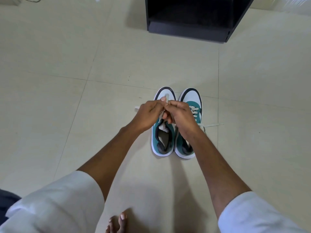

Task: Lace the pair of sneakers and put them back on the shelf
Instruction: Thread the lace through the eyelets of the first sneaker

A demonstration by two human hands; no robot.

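Note:
Two teal, white and black sneakers stand side by side on the floor, toes pointing away from me. Over the left sneaker (162,140) my left hand (148,115) and my right hand (180,115) meet, both pinching its off-white lace (165,98). One lace end pokes out to the left past my left hand. The hands hide that shoe's eyelets. The right sneaker (190,100) shows lace crossings on its tongue, and a loose lace end (212,124) trails right onto the floor.
A black open shelf unit (188,31) stands on the floor at the top, beyond the shoes. Pale floor tiles (67,81) surround everything. My bare toes (117,222) and white-clad knees are at the bottom edge.

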